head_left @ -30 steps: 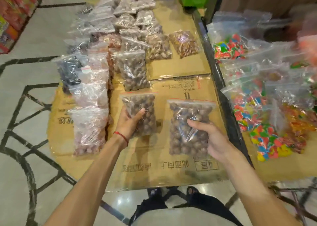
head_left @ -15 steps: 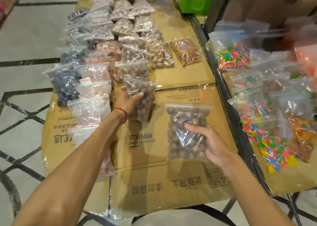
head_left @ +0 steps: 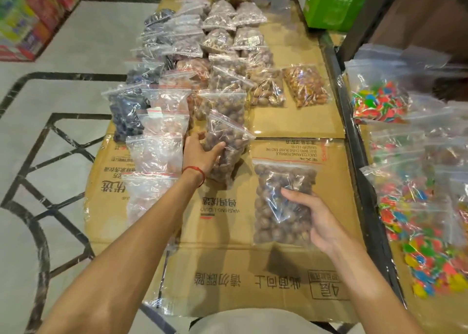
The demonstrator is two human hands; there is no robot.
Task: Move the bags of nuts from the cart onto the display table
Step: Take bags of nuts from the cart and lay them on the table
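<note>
One bag of nuts is clamped in the left hand at the row's near end; a second bag, gripped by the right hand, lies on the cardboard-covered tabletop. The slick plastic could slip, or the tilted left bag might slide off its neighbours.

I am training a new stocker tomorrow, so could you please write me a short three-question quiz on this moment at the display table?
1. True or false: the left hand holds a bag of nuts beside the row of filled bags.
2. What does the right hand hold? A) bag of coloured candy B) second bag of nuts C) green box
3. Fill in: the display table is covered with flattened ____.

Key:
1. True; it has a grip on the bag.
2. B; the green box stands at the far end, untouched.
3. Cardboard.
</note>
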